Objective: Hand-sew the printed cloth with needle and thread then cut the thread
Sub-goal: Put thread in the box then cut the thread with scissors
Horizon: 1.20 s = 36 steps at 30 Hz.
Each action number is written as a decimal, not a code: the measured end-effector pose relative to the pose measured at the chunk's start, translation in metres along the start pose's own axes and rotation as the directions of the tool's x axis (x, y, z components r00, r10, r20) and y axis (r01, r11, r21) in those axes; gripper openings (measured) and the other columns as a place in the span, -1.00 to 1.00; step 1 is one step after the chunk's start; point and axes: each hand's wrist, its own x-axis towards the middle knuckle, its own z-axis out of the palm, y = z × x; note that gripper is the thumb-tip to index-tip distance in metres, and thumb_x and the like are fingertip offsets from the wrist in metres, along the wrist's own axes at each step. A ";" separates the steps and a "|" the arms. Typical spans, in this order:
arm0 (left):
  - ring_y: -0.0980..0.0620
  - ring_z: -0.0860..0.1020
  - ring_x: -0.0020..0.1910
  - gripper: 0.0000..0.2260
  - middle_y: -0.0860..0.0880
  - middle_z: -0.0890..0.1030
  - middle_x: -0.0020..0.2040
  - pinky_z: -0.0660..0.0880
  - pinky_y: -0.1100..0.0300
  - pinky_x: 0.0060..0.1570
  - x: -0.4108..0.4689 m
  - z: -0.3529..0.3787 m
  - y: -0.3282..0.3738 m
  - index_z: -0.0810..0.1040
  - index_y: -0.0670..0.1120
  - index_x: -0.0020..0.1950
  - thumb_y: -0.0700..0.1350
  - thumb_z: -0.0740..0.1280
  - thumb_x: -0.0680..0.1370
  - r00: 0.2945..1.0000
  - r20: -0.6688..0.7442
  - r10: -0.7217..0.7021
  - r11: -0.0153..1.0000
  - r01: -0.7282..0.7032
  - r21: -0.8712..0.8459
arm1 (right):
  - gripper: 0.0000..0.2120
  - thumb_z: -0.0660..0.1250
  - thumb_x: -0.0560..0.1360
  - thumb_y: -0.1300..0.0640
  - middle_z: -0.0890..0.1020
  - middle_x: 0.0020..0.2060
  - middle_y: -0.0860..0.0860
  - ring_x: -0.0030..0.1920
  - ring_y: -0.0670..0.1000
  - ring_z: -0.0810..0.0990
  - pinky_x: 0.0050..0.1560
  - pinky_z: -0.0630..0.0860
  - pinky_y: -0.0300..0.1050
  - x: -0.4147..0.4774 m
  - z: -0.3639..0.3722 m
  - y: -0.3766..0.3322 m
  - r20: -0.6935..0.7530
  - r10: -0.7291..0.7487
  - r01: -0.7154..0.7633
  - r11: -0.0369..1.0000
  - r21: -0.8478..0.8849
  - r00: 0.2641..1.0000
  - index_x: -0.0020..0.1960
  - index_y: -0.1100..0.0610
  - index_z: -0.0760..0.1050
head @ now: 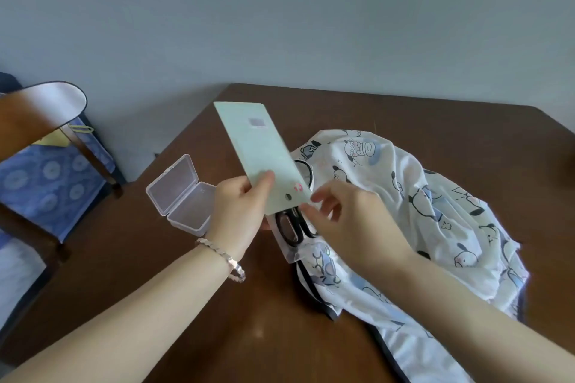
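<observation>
**Scissors pack raised beside the cloth**

The printed cloth (pixel 420 196), white with cartoon dogs, lies bunched at 3 o'clock of the pack. Your left hand (pixel 239 211) grips the pale green scissors pack (pixel 258 152), which points to 11 o'clock, black handles (pixel 289 227) out below. Your right hand (pixel 351 221) meets its lower corner with curled fingers. You cannot tell whether it pinches.

Your printed cloth (pixel 404 196), white with black-and-blue cartoon dogs and a dark bound edge, lies crumpled on the right of the table (pixel 404 109). The black-handled scissors (pixel 299 224) sit in their pale green card pack (pixel 264 146), which your left hand (pixel 239 208) holds tilted over the cloth's left edge.
</observation>
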 end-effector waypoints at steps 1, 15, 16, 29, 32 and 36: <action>0.09 0.48 -0.53 -0.68 -0.08 0.53 -0.45 0.45 0.23 -0.55 0.001 0.001 -0.001 0.52 -0.26 -0.36 -0.08 0.32 0.51 0.999 -0.036 0.032 0.999 -0.031 0.012 | -0.76 0.29 0.46 -0.09 0.56 -0.18 -0.09 -0.16 -0.05 0.52 -0.10 0.48 -0.15 -0.003 0.004 -0.001 0.084 -0.015 0.021 0.997 -0.068 0.996 0.04 0.02 0.49; 0.09 0.34 -0.58 -0.50 -0.02 0.32 -0.59 0.16 0.37 -0.63 0.011 0.004 -0.007 0.28 -0.15 -0.57 -0.01 0.27 0.54 0.949 0.011 0.315 0.840 -0.284 0.462 | -0.58 0.39 0.29 0.10 0.19 -0.71 -0.04 -0.58 -0.01 0.18 -0.56 0.11 -0.28 0.012 -0.001 -0.007 0.348 0.128 -0.026 0.959 -0.283 0.929 -0.51 0.14 0.16; 0.10 0.40 -0.56 -0.51 -0.04 0.37 -0.57 0.22 0.39 -0.61 0.012 0.005 -0.006 0.31 -0.18 -0.56 -0.01 0.28 0.53 0.958 -0.006 0.288 0.861 -0.257 0.438 | -0.57 0.39 0.30 0.10 0.18 -0.70 -0.05 -0.57 -0.01 0.17 -0.55 0.10 -0.28 0.013 -0.006 -0.008 0.356 0.121 -0.011 0.956 -0.294 0.927 -0.51 0.14 0.15; -0.27 0.62 -0.28 -0.48 -0.28 0.61 -0.27 0.57 -0.20 -0.24 0.026 0.026 -0.008 0.48 -0.30 -0.34 0.21 0.27 0.39 0.994 -0.002 0.106 0.970 -0.103 0.219 | -0.63 0.33 0.40 0.06 0.31 -0.50 -0.01 -0.51 -0.02 0.25 -0.51 0.17 -0.24 -0.016 -0.036 0.025 0.336 0.158 0.036 0.862 -0.505 0.929 -0.42 0.14 0.20; -0.14 0.65 -0.39 -0.59 -0.19 0.61 -0.28 0.61 -0.09 -0.34 0.042 0.013 -0.014 0.49 -0.26 -0.27 0.11 0.30 0.48 0.999 0.052 0.000 0.970 -0.013 0.241 | -0.72 0.35 0.32 0.09 0.38 -0.56 -0.02 -0.53 0.00 0.29 -0.50 0.21 -0.25 -0.024 -0.040 0.053 0.374 0.227 -0.098 0.938 -0.333 0.899 -0.41 0.18 0.31; -0.02 0.60 -0.49 -0.67 -0.08 0.62 -0.41 0.44 0.26 -0.54 0.046 -0.008 -0.027 0.53 -0.23 -0.16 0.04 0.25 0.55 0.949 0.155 -0.275 0.851 0.166 0.498 | -0.90 0.36 0.41 0.15 0.64 -0.47 0.04 -0.49 -0.07 0.50 -0.30 0.46 -0.20 -0.029 -0.055 0.085 0.361 0.353 -0.397 0.916 0.053 0.863 -0.24 0.17 0.57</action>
